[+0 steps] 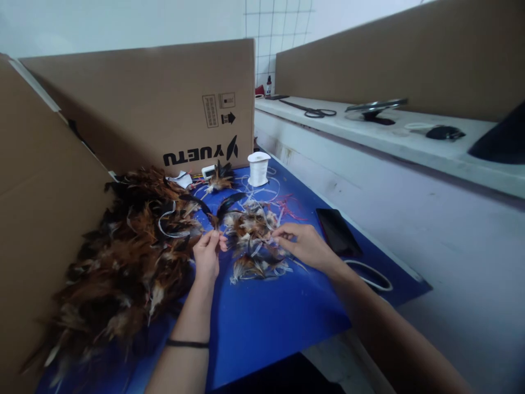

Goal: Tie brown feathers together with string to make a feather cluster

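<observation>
My left hand (207, 256) pinches a few dark feathers (225, 208) by their quill ends, and their curved black tips spread upward. At the right edge of a small pile of brown and white feathers (248, 223) is my right hand (305, 245). Its thumb and fingertips are pressed together; whatever they grip is too small to make out. A smaller clump of feathers (254, 268) lies just below that pile on the blue table cover (270, 317). Beside my left hand spreads a large heap of brown and black feathers (118, 268), with a loop of white ribbon (162, 221) on it.
A white spool (258, 171) stands behind the small pile among loose white strands and red threads (293, 205). A dark phone (337, 232) and a pale ring (383, 283) lie at the right. Cardboard (143, 104) walls the back and left. Scissors (315, 111) rest on the ledge.
</observation>
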`<control>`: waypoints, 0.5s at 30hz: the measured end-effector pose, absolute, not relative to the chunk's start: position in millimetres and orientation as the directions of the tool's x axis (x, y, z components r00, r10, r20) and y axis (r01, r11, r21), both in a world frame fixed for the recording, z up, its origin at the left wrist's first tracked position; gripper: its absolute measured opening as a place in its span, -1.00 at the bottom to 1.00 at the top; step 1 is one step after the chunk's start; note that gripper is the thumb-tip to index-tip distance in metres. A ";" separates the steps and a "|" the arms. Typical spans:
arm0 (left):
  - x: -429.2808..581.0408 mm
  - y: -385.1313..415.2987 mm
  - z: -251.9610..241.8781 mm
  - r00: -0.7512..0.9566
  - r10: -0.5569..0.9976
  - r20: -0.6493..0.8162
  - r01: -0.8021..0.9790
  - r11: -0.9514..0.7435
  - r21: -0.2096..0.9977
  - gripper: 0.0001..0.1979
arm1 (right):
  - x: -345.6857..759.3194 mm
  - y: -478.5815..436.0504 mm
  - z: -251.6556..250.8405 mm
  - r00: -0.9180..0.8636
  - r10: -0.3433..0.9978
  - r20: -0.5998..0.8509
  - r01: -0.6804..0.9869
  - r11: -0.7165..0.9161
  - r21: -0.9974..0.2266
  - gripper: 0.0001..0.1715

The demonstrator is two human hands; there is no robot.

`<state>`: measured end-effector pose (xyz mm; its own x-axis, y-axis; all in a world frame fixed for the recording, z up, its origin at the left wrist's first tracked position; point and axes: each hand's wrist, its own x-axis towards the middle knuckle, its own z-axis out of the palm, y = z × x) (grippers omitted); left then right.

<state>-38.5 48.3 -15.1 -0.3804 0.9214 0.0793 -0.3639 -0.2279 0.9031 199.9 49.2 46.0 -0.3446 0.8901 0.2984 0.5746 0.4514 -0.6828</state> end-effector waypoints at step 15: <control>-38.0 46.7 -16.3 -0.292 0.955 0.040 -0.408 -0.162 0.899 -0.75 | 188.4 37.2 18.6 -0.595 0.782 0.187 0.680 0.613 -0.401 -0.80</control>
